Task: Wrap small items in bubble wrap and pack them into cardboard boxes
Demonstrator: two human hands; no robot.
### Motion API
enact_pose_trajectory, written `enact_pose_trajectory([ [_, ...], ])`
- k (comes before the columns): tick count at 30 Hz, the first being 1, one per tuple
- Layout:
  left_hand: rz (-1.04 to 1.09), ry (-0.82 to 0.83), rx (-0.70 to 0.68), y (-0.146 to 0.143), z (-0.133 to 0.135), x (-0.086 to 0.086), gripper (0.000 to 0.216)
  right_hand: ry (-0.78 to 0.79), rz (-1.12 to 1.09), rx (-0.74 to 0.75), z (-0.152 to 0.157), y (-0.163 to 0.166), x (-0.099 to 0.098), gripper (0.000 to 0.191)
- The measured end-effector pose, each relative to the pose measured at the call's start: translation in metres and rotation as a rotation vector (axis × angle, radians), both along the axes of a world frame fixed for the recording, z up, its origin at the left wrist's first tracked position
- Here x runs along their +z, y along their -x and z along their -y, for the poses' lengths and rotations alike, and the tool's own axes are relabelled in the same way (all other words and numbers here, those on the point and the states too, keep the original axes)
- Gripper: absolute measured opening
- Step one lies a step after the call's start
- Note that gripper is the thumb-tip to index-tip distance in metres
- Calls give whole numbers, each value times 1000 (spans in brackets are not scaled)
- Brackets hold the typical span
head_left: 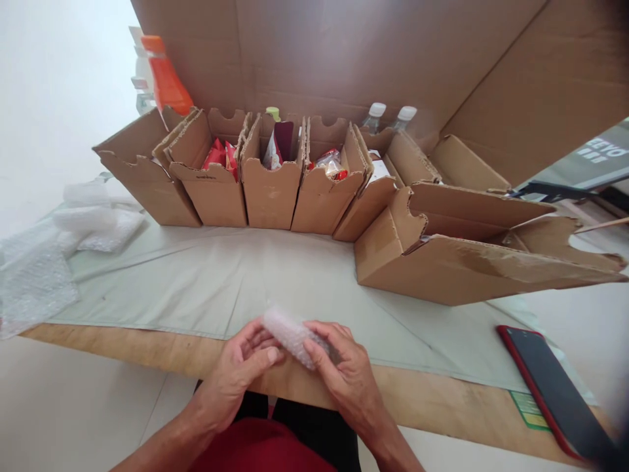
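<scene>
We note our right hand (pixel 344 367) pinching the wrap (pixel 291 334) over the near edge of the table (pixel 417 390); left hand (pixel 240 364) cupped beside it, grip unclear. A slackened pinch could let it unroll.

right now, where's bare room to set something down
The widest bare cloth lies between the row of boxes, the bubble wrap and the held bundle; a smaller patch separates the big front-right box from the phone. Crowded: back and far left.

Red top (pixel 260 447), apparently black trousers (pixel 318 427).
</scene>
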State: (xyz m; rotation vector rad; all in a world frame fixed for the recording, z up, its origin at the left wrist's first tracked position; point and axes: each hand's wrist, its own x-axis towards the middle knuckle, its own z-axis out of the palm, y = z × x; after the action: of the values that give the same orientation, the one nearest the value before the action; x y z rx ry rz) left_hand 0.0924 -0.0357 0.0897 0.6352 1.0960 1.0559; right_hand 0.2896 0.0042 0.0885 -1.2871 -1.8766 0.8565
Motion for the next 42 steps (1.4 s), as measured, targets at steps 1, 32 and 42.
enact_pose_trajectory([
  [1,52,-3,18,-4,0,0,55,23,-21,27,4,1,2,18],
  [32,-1114,-1455,-186,-148,-166,88,18,-134,692,-457,-107,-236,221,42],
  [42,-1012,-1422,-185,-146,-166,81,17,125,1390,-222,-189,-201,204,24],
])
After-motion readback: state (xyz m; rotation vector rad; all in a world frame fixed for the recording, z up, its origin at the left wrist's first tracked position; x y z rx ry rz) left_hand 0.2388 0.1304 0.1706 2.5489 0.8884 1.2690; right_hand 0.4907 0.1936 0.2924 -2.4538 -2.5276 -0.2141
